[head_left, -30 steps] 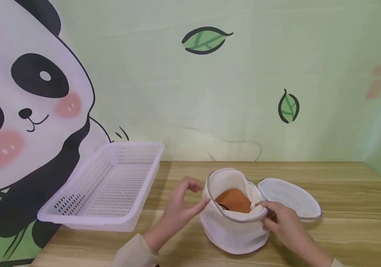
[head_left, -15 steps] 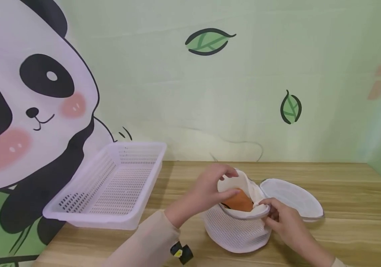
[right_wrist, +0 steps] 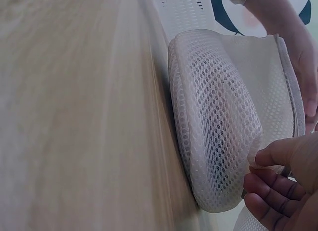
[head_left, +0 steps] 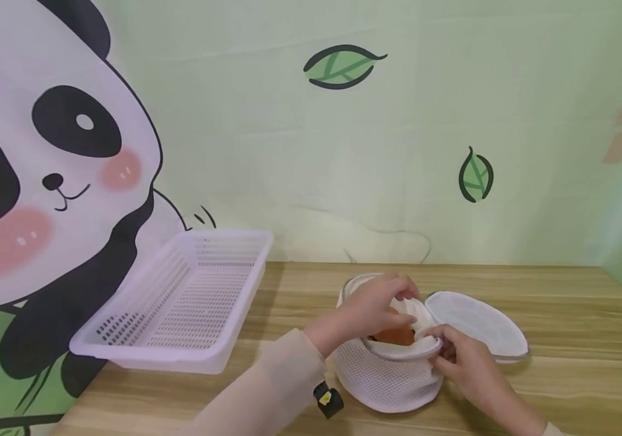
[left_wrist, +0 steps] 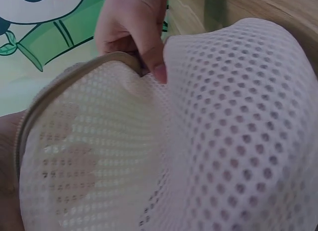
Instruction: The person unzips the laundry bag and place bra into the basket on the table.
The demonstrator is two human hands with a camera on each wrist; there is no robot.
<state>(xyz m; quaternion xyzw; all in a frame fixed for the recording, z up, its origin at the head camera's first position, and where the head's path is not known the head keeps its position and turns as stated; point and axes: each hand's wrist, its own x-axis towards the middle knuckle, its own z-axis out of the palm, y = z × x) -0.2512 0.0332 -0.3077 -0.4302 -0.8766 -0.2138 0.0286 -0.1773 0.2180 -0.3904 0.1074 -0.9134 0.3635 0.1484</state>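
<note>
A round white mesh laundry bag (head_left: 387, 378) stands upright on the table, its zip-edged top open. Inside lies an orange item (head_left: 394, 336), partly covered by my left hand. That hand (head_left: 378, 306) reaches over the opening from the left, thumb and fingers spread apart with nothing between them in the head view. My right hand (head_left: 466, 360) pinches the bag's rim on the right side; in the right wrist view its thumb and fingers (right_wrist: 278, 156) grip the edge of the mesh. The bag's lid (head_left: 476, 324) is folded back to the right, flat on the table.
A white perforated plastic basket (head_left: 196, 357) stands on the wooden table (head_left: 578, 387) at the left. Behind the table is a green wall covering (head_left: 267, 151) with a panda and leaves printed on it. A small black and yellow object (head_left: 327, 399) shows by the left sleeve.
My left hand has moved right, from beside the bag to over its opening, covering part of the orange item. The right hand keeps its pinch on the rim.
</note>
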